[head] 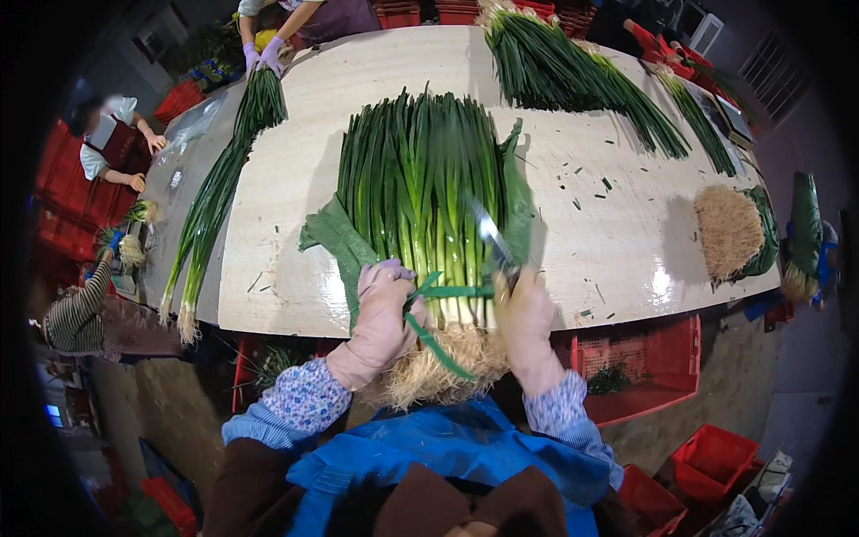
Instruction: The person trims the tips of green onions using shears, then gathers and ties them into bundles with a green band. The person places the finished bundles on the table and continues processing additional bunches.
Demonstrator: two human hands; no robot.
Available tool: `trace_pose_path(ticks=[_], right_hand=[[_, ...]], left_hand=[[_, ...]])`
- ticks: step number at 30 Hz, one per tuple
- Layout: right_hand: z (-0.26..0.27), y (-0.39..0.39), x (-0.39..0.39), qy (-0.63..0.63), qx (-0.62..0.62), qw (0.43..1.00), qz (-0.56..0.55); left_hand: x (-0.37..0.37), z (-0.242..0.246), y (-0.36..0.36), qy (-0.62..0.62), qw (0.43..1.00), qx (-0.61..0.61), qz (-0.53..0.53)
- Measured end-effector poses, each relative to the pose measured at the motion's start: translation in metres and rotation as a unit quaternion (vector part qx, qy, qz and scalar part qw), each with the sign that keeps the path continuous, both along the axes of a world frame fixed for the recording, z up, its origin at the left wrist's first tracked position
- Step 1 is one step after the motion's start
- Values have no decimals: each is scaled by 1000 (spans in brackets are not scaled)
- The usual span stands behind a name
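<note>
A large bundle of leafy green onions (429, 181) lies on the pale table in front of me, roots (443, 376) over the near edge. A green strap (456, 291) crosses the white stems. Green wrapping (349, 241) flanks the leaves on both sides. My left hand (386, 315), in a pale glove, grips the bundle's left side by the strap's loose ends. In my right hand (527, 315), also gloved and slightly blurred, is a knife (493, 231), its blade pointing away over the right side of the bundle.
More green onions lie at the left (228, 181) and back right (557, 67). A wrapped bundle (728, 231) rests at the right edge. Leaf scraps dot the tabletop (604, 262). Red crates (637, 369) stand below. Several people work around the table, one holding leaves at the back left.
</note>
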State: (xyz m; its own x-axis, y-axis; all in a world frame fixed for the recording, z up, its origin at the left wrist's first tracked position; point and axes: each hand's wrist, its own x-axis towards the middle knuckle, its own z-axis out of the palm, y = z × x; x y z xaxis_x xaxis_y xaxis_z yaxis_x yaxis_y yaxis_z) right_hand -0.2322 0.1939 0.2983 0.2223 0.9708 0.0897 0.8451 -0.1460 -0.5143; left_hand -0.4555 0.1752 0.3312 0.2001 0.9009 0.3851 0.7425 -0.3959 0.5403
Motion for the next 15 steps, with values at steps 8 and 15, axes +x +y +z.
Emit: trace_pose_path(ticks=[8, 15], right_hand=[[-44, 30, -11, 188, -38, 978, 78], [-23, 29, 3, 214, -55, 972, 78]], left_hand=[[-9, 12, 3, -40, 998, 12, -47], [24, 27, 21, 187, 976, -76, -85]])
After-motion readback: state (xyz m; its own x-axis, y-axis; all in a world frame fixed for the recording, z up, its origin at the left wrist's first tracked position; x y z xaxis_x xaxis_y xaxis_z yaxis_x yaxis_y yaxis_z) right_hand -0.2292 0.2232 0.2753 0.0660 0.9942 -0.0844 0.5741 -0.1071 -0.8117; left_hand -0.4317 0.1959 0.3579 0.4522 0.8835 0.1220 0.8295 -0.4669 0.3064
